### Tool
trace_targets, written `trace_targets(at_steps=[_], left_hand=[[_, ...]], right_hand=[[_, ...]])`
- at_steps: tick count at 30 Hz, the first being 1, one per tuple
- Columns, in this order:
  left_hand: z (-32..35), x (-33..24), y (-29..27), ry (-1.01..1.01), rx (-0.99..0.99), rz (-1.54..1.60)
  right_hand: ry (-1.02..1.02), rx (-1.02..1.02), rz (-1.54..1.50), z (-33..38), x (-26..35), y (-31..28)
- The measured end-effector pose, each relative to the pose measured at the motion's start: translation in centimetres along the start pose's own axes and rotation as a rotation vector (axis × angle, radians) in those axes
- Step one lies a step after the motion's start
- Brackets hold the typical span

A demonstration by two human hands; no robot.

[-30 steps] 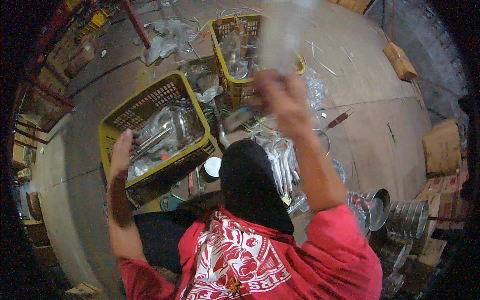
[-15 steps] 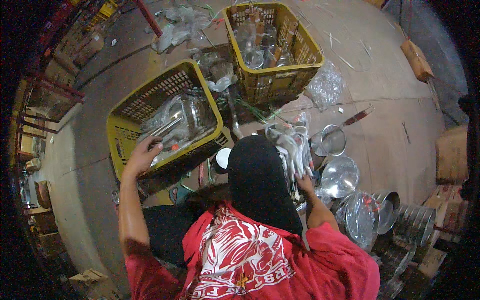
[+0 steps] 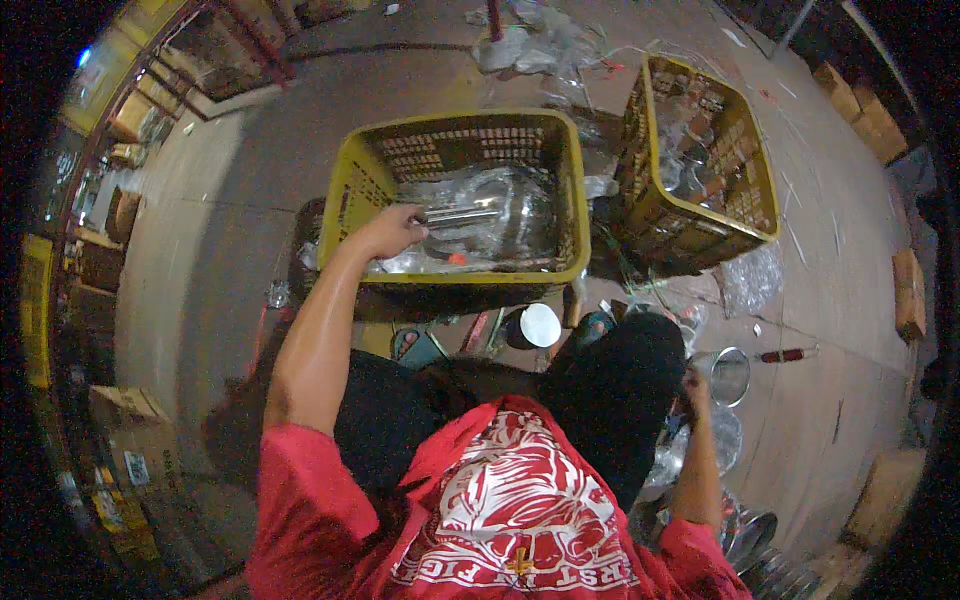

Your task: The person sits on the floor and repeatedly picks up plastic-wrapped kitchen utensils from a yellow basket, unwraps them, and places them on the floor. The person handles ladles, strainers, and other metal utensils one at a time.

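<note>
My left hand point(image 3: 398, 233) reaches over the near-left rim of a yellow plastic basket point(image 3: 578, 200). Its fingers are closed on a few slim, shiny metal rods point(image 3: 462, 214), which point right across the basket. Beneath them lie clear plastic wrapping point(image 3: 480, 190) and metal pieces with a small orange-red spot. My right hand point(image 3: 697, 388) is low beside my right knee, next to a round metal pot point(image 3: 722, 377). The knee and dim light hide its fingers, so I cannot make out a grip. Large shiny metal bowls point(image 3: 715, 440) lie below that hand.
Another yellow basket point(image 3: 768, 205) with wrapped metalware stands at the far right. Crumpled plastic point(image 3: 752, 280) lies against it. A red-handled tool point(image 3: 788, 354) and a white-topped round can point(image 3: 540, 325) are on the floor. Cartons point(image 3: 908, 295) line the right side; shelving stands left.
The view has swung left, so the baskets appear farther right. My left hand keeps the rods over the basket. My right hand no longer shows on the plastic-wrapped bundle beside the knee.
</note>
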State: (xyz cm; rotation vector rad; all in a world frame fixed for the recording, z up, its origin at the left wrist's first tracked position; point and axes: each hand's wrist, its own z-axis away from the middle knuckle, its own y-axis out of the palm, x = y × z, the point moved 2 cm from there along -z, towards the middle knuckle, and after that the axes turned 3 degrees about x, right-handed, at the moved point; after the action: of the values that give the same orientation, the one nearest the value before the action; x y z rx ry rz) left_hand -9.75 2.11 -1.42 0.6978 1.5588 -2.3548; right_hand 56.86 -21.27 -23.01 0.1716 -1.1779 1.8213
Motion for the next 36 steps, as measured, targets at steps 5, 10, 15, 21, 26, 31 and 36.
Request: trace_targets(at_steps=[5,10,15,21,26,31,36], left_hand=[[-1.5,5.9,-1.4,-0.157,0.036,-0.171],[-2.0,9.3,-0.3,-0.334,0.096,-0.231],[-3.6,14.5,1.9,-0.368,0.301,-0.358],[-5.7,14.3,5.0,-0.239,0.481,-0.225],[-7.4,9.8,9.5,-0.130,0.566,-0.294],[-7.7,9.5,11.0,-0.196,0.600,-0.276],[-8.4,8.6,11.6,-0.131,0.674,-0.347]], right_hand=[[-0.584,-0.174,-0.453,7.6,27.7,-11.8],[-1.010,-0.010,-0.019,16.8,45.0,-4.1],[-0.968,0.686,0.837,17.4,45.8,6.5],[-0.922,0.716,0.822,15.9,45.0,7.4],[-1.015,0.770,0.837,16.4,45.7,8.3],[-1.098,0.705,0.740,16.6,45.2,8.3],[-1.071,0.714,0.766,17.2,45.1,8.1]])
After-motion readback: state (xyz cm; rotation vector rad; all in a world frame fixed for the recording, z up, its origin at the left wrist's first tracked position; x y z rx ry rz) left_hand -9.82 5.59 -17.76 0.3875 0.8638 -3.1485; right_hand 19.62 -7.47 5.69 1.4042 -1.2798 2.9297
